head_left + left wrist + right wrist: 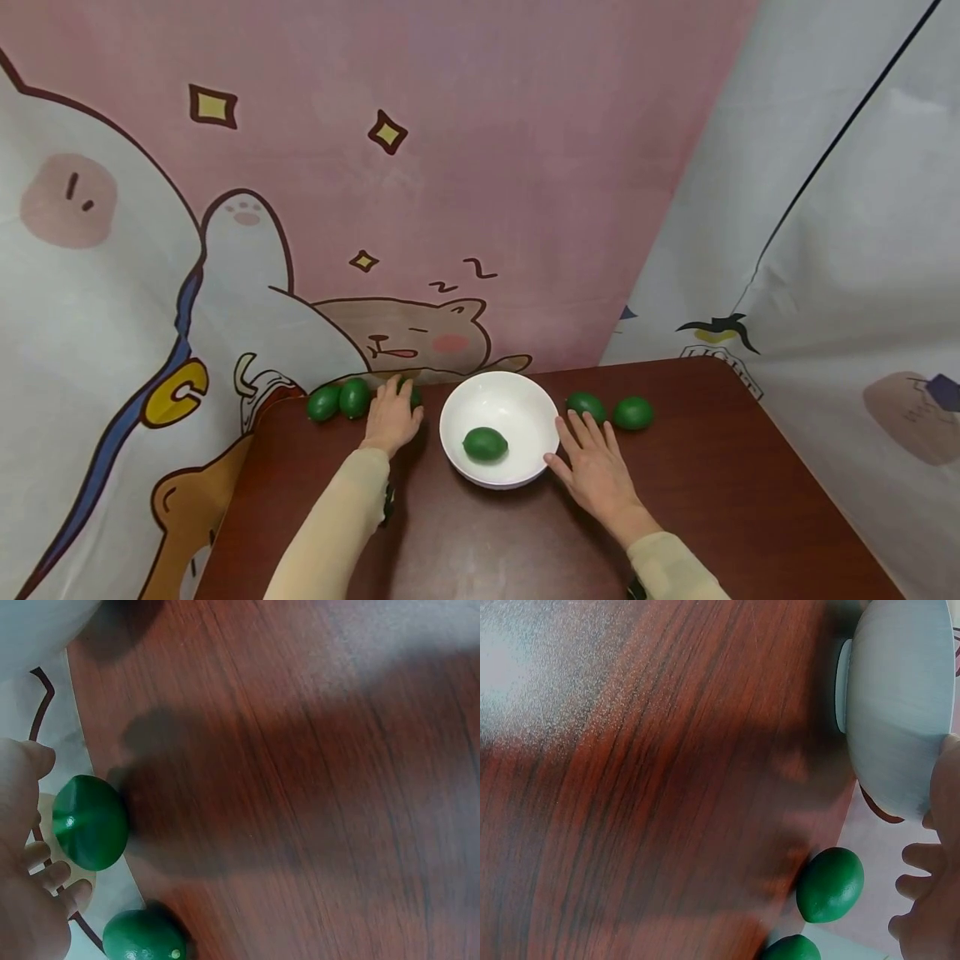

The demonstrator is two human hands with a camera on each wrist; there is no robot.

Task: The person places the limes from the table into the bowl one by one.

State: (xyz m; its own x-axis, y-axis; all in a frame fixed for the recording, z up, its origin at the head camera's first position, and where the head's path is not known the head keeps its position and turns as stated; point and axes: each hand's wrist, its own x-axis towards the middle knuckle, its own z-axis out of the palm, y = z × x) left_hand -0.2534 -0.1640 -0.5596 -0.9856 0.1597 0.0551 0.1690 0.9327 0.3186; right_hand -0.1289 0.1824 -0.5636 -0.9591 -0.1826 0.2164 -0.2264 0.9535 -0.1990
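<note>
A white bowl [501, 392] stands on the table with one green lime [485, 444] inside it. To its left, my left hand [392, 419] reaches over another lime [416, 397], which the hand partly hides in the head view. In the left wrist view that lime [91, 823] lies by the thumb and fingertips, which do not visibly close round it. My right hand [596, 475] is at the bowl's right side, fingers spread. Its thumb is at the rim in the right wrist view; touching cannot be told. A lime [587, 407] lies just beyond its fingertips.
Two limes [354, 398] [324, 403] lie left of my left hand along the table's back edge. One more lime [633, 413] lies at the right. The brown wooden table [480, 550] ends at a printed cloth [525, 208] hanging behind it.
</note>
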